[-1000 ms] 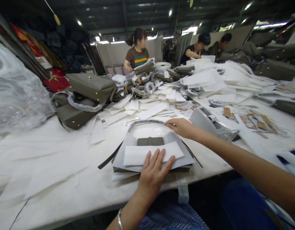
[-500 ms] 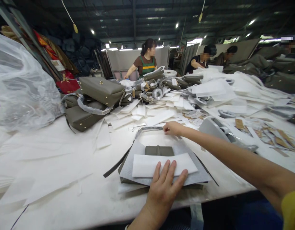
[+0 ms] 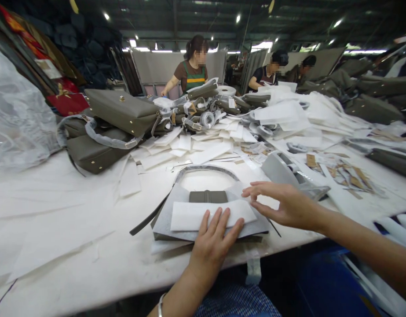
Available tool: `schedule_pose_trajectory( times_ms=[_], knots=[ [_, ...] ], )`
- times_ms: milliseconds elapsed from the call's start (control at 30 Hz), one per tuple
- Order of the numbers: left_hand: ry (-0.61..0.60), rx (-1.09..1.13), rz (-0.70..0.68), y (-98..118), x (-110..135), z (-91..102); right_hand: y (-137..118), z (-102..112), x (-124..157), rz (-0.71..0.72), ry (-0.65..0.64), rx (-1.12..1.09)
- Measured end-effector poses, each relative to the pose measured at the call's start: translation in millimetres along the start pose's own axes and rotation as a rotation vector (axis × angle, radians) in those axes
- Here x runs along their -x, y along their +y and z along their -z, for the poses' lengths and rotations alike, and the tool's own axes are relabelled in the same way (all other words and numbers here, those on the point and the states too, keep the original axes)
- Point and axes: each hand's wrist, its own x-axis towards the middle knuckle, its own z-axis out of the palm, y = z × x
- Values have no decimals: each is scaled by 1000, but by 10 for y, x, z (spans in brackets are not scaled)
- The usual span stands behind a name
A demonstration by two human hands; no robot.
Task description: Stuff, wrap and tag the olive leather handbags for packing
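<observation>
A grey handbag lies flat on the white table before me, mostly covered by grey wrapping sheet, its handle wrapped in clear film. A white foam strip lies across it. My left hand rests flat on the strip's near edge, fingers spread. My right hand hovers just right of the bag, fingers loosely extended and empty. A dark strap sticks out to the left.
Grey handbags are stacked at the back left beside a clear plastic bag. White foam pieces and tags litter the middle. A grey tape dispenser stands right of the bag. Three people work at the far end.
My right hand has left the bag's handle and come back toward me, to the bag's right side. My left hand stays pressed on the foam strip.
</observation>
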Motion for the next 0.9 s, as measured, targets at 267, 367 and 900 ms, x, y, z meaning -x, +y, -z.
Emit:
schedule_pose_trajectory(
  times_ms=[267,367,900],
  knots=[
    [-55,15,-29,1,-14,62,-295,-438,460,121,95,73],
    [-82,29,-11,4,-3,60,-357,-483,563,139,134,135],
    [-168,41,30,37,-38,136,-558,-404,763,196,164,273]
  ],
)
